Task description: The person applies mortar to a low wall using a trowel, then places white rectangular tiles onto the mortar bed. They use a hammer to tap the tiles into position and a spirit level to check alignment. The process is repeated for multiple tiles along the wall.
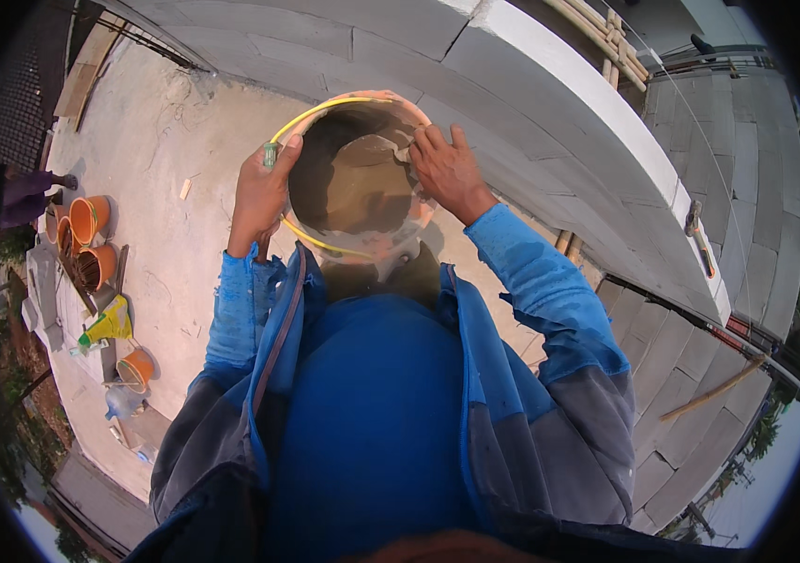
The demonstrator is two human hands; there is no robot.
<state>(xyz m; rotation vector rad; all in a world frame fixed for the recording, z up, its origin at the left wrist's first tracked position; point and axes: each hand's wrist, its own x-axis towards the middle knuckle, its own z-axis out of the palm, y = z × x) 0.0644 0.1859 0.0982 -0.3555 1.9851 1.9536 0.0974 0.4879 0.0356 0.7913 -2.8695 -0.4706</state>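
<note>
An orange bucket (409, 113) is in front of my body, its mouth facing me. Wet grey-brown mortar (362, 188) lies inside and smears the inner wall. The yellow handle (311, 114) hangs along the bucket's left side. My left hand (261, 197) grips that side, thumb up by a green sleeve on the handle. On the right, my right hand (450, 171) has its fingers curled over the rim, the fingertips just inside; whether they pinch anything else I cannot make out. The bucket's underside is hidden.
A pale block wall (550, 113) curves past on the right, with a hammer-like tool (697, 239) on top. At left on the concrete floor stand orange buckets (89, 218), a yellow bag (113, 319) and a clear jug (121, 403). A person's purple-clad legs (27, 199) show beyond.
</note>
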